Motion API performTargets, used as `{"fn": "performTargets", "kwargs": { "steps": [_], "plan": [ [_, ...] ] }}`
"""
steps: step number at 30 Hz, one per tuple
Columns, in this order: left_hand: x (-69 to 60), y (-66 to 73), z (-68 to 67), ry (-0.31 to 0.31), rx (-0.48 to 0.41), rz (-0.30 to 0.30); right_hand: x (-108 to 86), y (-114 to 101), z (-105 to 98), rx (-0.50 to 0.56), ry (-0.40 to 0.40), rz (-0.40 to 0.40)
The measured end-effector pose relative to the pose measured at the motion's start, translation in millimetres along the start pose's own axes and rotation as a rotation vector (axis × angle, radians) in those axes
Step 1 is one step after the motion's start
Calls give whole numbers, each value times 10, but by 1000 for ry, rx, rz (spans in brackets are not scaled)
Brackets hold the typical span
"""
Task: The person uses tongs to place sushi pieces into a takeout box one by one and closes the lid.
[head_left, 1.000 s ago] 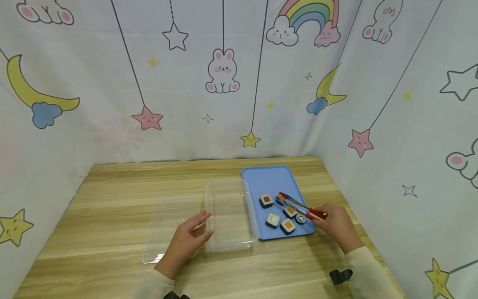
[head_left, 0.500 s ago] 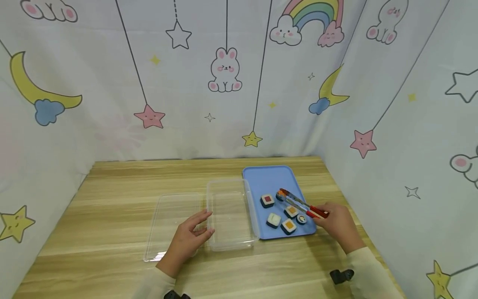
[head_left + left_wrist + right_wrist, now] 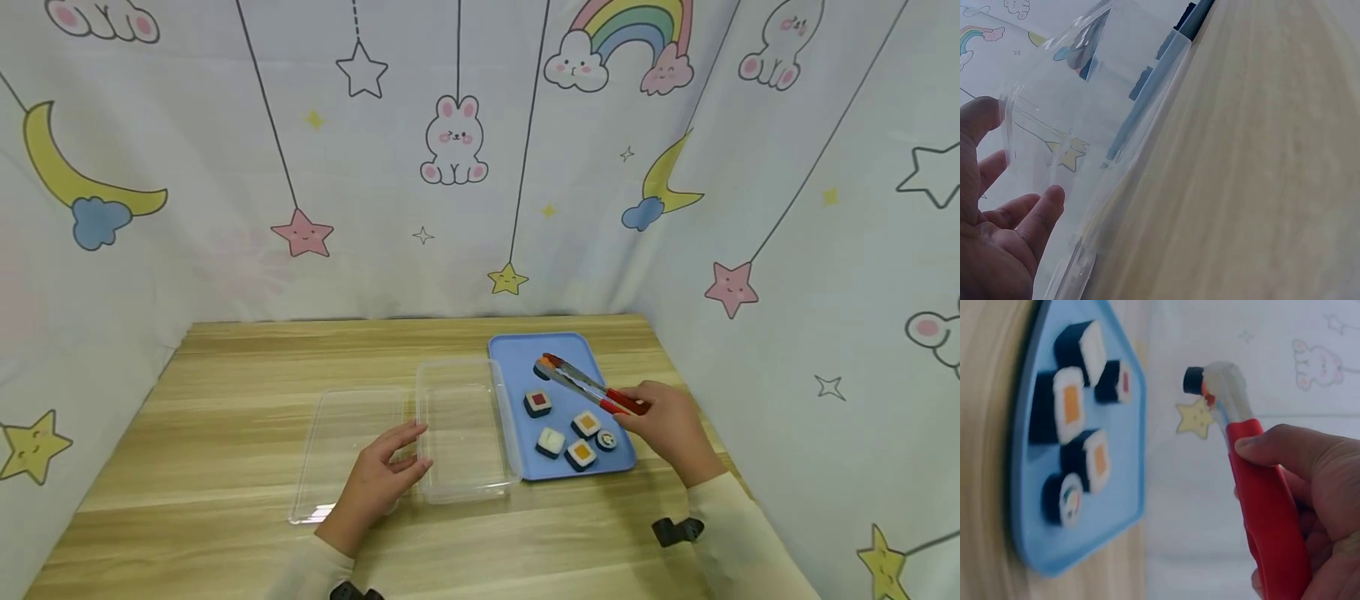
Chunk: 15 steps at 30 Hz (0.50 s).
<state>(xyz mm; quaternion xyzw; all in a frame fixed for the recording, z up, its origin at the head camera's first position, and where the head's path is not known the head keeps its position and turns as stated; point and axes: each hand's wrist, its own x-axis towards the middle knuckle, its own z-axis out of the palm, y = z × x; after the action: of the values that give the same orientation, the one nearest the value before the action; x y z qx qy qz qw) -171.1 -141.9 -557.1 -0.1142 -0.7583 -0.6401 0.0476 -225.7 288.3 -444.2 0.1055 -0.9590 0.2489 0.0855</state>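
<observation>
Cream sleeves (image 3: 742, 525), two of them, reach in from the near side of the blue tray (image 3: 536, 346), each with a black wrist mount (image 3: 678, 532). The left hand (image 3: 380, 471), left of the tray, has its thumb and fingers apart and loosely bent, tips touching the left side of the clear plastic box (image 3: 461, 433). The right hand (image 3: 667, 425), at the tray's right edge, is clamped round the red handles of one pair of metal tongs (image 3: 1266, 506); their tips pinch one orange-topped sushi piece (image 3: 1193, 380), raised over the tray. Just left of the tray stands that single box; farther left lies one flat clear lid (image 3: 341, 442). On the tray sit five more sushi pieces: two orange-centred rolls (image 3: 581, 455), one white-topped piece (image 3: 551, 442), one small round roll (image 3: 606, 440) and, farthest, one red-centred roll (image 3: 537, 402). Well beyond the tray hangs a white curtain (image 3: 225, 125) printed with one rainbow (image 3: 633, 25) and two yellow moons (image 3: 52, 162).
</observation>
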Motion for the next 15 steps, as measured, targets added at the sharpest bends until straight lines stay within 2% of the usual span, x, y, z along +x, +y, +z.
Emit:
{"fn": "performTargets", "kwargs": {
  "steps": [7, 15],
  "plan": [
    [-10, -5, -1, -7, -19, 12, 198, -324, 121, 54, -52, -55],
    [-6, -7, -18, -9, -32, -34, 419, -651, 433, 25, -115, -165]
  ]
}}
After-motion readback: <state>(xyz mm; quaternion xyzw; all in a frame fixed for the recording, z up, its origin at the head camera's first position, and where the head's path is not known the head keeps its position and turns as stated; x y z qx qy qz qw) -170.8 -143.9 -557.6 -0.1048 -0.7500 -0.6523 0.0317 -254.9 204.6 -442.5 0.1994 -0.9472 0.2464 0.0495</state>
